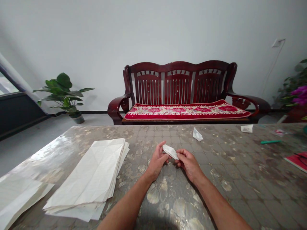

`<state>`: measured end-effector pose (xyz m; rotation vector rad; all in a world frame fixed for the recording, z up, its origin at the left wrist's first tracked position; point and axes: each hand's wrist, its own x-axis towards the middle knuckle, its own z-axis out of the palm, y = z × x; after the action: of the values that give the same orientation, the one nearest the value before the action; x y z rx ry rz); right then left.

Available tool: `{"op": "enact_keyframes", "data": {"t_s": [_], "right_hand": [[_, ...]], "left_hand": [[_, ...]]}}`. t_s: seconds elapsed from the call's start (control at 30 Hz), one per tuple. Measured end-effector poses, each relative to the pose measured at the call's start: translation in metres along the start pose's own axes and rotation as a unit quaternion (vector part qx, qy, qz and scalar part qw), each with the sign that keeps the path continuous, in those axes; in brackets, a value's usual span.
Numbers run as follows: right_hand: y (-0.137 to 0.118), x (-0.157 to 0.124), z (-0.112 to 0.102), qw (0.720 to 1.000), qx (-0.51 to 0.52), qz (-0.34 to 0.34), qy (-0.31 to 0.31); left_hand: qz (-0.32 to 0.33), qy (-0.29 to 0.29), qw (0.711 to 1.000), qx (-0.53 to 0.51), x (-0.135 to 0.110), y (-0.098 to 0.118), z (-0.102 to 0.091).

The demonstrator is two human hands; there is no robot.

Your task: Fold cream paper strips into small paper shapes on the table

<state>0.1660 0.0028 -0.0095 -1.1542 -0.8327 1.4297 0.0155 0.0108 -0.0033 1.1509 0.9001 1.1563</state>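
Between my two hands, just above the table, is a small folded white paper [170,151] with pointed ends. My left hand [158,159] grips its left end, the thumb in front and the fingers behind. At the right end, my right hand [188,162] pinches the paper between thumb and fingers. Beyond my hands, a folded paper boat [197,134] rests on the table. Another small folded paper piece [247,128] lies farther right, near the back edge.
A stack of creased white paper sheets [88,175] lies to my left, with more paper [19,198] at the far left. A green pen [270,141] and a red book [297,160] with glasses lie right. Behind the patterned table [230,191] stands a wooden bench [178,86].
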Motion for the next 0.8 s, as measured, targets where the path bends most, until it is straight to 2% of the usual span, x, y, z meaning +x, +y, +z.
{"op": "enact_keyframes", "data": {"t_s": [0.33, 0.5, 0.6, 0.8], "right_hand": [[-0.001, -0.006, 0.005, 0.995, -0.058, -0.064, -0.048], [0.000, -0.006, 0.005, 0.990, -0.096, -0.089, -0.049], [0.000, -0.005, 0.003, 0.983, -0.123, -0.125, -0.052], [-0.001, -0.004, 0.000, 0.970, -0.172, -0.156, -0.072]], "left_hand": [[0.031, 0.022, 0.999, 0.037, 0.003, -0.011, 0.005], [0.063, 0.023, 0.995, 0.071, 0.007, -0.015, 0.000], [0.063, 0.020, 0.992, 0.107, 0.009, -0.022, -0.004], [0.068, 0.040, 0.984, 0.161, 0.012, -0.035, -0.009]]}}
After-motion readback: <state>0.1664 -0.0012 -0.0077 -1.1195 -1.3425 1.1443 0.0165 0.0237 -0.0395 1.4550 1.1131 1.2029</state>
